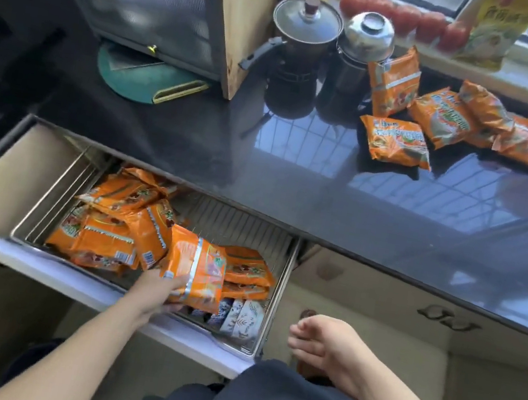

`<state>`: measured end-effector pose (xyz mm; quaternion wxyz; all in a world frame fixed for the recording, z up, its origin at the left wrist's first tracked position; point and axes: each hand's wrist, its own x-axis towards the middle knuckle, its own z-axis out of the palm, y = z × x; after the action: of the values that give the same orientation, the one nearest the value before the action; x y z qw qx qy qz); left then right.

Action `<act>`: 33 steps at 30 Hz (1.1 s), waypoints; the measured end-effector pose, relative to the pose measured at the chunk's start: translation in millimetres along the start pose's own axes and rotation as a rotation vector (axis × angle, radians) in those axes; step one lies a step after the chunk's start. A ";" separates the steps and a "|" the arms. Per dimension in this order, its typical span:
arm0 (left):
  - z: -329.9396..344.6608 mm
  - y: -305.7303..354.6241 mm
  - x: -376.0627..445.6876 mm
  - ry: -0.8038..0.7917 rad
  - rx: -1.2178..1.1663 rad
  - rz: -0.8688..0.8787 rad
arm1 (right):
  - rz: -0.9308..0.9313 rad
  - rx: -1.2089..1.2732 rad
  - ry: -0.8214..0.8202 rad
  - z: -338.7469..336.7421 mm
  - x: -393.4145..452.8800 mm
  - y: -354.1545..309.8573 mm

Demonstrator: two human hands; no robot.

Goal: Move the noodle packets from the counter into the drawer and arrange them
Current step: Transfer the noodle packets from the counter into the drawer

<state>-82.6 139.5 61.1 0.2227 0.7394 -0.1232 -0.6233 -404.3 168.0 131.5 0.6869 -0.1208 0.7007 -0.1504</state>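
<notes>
The drawer [38, 264] under the dark counter [293, 183] stands pulled out, its metal basket holding several orange noodle packets [114, 221]. My left hand [156, 290] grips one orange noodle packet [196, 272] upright inside the basket, beside two flat stacked packets [248, 266]. My right hand [322, 345] hangs in front of the cabinet to the right of the drawer, fingers loosely curled, holding nothing. Several more orange packets [400, 140] lie on the counter at the back right, one leaning on a steel pot.
A black lidded pot [300, 50] and a steel container [361, 56] stand on the counter by a wooden cabinet [242, 23]. Tomatoes [405, 18] line the window sill. White and blue packets [237, 316] sit at the basket's front. A green mat [137, 76] lies at the left.
</notes>
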 end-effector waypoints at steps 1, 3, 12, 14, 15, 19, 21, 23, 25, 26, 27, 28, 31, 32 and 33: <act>1.5 8.2 9.9 -0.041 -0.094 -0.052 | 0.006 0.015 0.036 -7.2 -0.4 4.8; 10.7 19.7 25.6 -0.115 -0.284 -0.147 | 0.013 0.051 0.096 -19.7 -3.2 12.3; 76.0 -11.7 41.5 -0.121 -0.924 -0.291 | 0.031 0.080 0.180 -35.7 -10.9 23.6; 69.2 -12.2 44.5 -0.049 -0.977 -0.291 | 0.017 0.037 0.162 -33.5 -11.3 21.1; 64.7 -12.1 44.8 -0.033 -0.900 -0.308 | 0.010 0.012 0.150 -32.9 -10.7 20.5; 54.6 -18.0 35.6 0.134 -0.275 -0.265 | 0.013 -0.034 0.099 -33.2 -8.2 15.4; 52.0 -20.1 26.9 0.137 -0.202 -0.204 | 0.007 -0.026 0.078 -34.2 -5.2 5.7; 53.5 -18.6 14.9 0.110 -0.188 -0.160 | -0.014 -0.023 0.072 -39.6 2.2 -8.0; 61.2 -13.7 -1.7 0.076 -0.184 -0.121 | -0.046 -0.031 0.064 -51.0 12.7 -25.6; 67.8 -8.9 -12.9 0.064 -0.193 -0.097 | -0.063 -0.021 0.058 -59.2 18.3 -36.5; 74.9 -3.0 -23.8 0.054 -0.198 -0.064 | -0.081 -0.004 0.049 -68.4 24.1 -49.2; 81.9 3.0 -33.4 0.050 -0.210 -0.036 | -0.096 0.019 0.038 -78.4 29.9 -63.9; 107.8 24.5 -67.0 0.026 -0.260 0.058 | -0.138 0.104 0.007 -113.5 48.6 -118.2; 117.1 31.4 -77.1 0.020 -0.274 0.085 | -0.152 0.141 0.006 -126.3 56.4 -139.4; 125.6 37.4 -86.2 0.016 -0.291 0.106 | -0.168 0.174 0.018 -139.8 66.1 -162.0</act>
<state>-218.3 124.6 138.3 0.3612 0.6968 -0.0687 -0.6159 -551.9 -0.4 132.9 0.6735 -0.1176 0.6785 -0.2687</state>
